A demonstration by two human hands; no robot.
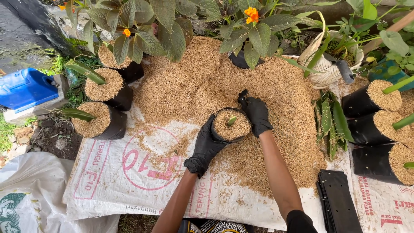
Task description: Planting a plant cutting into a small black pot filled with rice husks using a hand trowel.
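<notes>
A small black grow bag (pixel 232 126) filled with tan rice husk stands in front of a large husk pile (pixel 207 82). A short green shoot pokes up from its middle. My left hand (pixel 206 146), in a black glove, cups the bag's left side. My right hand (pixel 256 113), also gloved in black, grips the bag's right rim. Both forearms reach in from the bottom edge.
A white printed sack (pixel 129 181) lies under the husk. Filled black bags with green cuttings stand at left (pixel 101 121) and right (pixel 371 100). Flat black bags (pixel 338 200) and loose green cuttings (pixel 327 125) lie at right. A blue jerrycan (pixel 26 88) sits far left; leafy plants line the back.
</notes>
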